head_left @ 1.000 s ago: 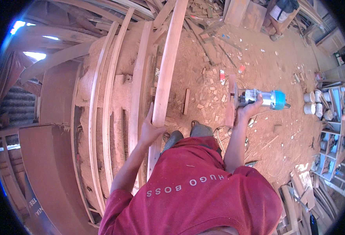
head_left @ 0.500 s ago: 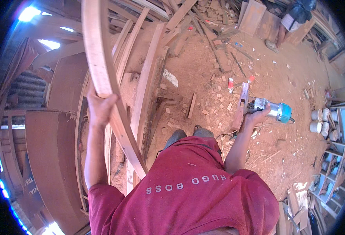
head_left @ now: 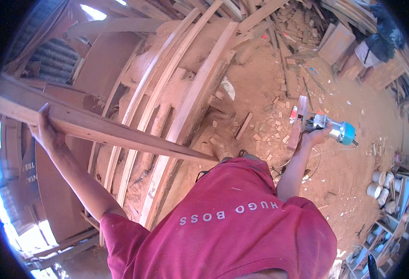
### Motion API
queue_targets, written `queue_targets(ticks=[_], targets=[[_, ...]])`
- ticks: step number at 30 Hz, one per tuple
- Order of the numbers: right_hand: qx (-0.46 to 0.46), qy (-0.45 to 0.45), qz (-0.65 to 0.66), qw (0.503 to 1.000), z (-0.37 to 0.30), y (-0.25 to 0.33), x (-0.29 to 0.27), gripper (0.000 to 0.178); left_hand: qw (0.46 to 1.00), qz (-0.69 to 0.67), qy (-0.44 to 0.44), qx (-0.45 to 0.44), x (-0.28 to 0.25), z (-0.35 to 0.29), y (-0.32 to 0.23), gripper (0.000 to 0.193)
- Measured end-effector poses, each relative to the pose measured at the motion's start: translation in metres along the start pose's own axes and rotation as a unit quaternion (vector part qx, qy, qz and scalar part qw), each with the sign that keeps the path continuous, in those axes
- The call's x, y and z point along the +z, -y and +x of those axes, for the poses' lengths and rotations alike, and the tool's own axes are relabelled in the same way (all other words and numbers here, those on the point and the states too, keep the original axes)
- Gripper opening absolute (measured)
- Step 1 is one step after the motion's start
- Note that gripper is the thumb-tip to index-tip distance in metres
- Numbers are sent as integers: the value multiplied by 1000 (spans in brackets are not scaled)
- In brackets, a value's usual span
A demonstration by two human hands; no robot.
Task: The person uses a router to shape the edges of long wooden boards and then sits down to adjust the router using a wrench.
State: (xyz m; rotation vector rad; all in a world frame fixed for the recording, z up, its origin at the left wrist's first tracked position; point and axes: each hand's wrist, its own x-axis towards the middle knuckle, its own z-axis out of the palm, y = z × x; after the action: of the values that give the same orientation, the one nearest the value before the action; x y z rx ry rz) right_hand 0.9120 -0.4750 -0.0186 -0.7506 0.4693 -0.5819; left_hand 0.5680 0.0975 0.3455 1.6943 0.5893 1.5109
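Observation:
My left hand is closed around a long wooden beam, toward its far left end. The beam slants across the workpiece stack, and its other end comes down near my feet. Out to the right, my right hand grips a trim router with a metal body and a teal cap. A flat wooden board is fixed across the router's base. A cord trails from the tool over the floor. My right fingers are partly hidden by the tool.
Several long planks lie side by side on my left, next to brown panels. Offcuts and sawdust cover the floor. Another person is at the upper right. White tubs stand beside shelves at right.
My left hand has swung the beam out to the left, from pointing away from me to lying crosswise. My right hand still holds the router. The view has turned somewhat.

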Motion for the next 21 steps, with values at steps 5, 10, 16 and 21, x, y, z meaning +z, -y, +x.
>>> queue_targets(ticks=[5,10,16,21], targets=[[-25,-11,-34,999,-7,8,5,35,996,4,-89,2,-106,-9,-51,66],[31,37,-9,999,-3,9,8,38,983,3,-183,-14,-200,-16,-111,61],[22,15,-10,1000,-37,18,19,43,954,-17,-298,-39,-292,-60,-132,59],[3,12,-24,1000,-32,28,33,42,918,-4,-396,-30,-296,-129,-113,63]])
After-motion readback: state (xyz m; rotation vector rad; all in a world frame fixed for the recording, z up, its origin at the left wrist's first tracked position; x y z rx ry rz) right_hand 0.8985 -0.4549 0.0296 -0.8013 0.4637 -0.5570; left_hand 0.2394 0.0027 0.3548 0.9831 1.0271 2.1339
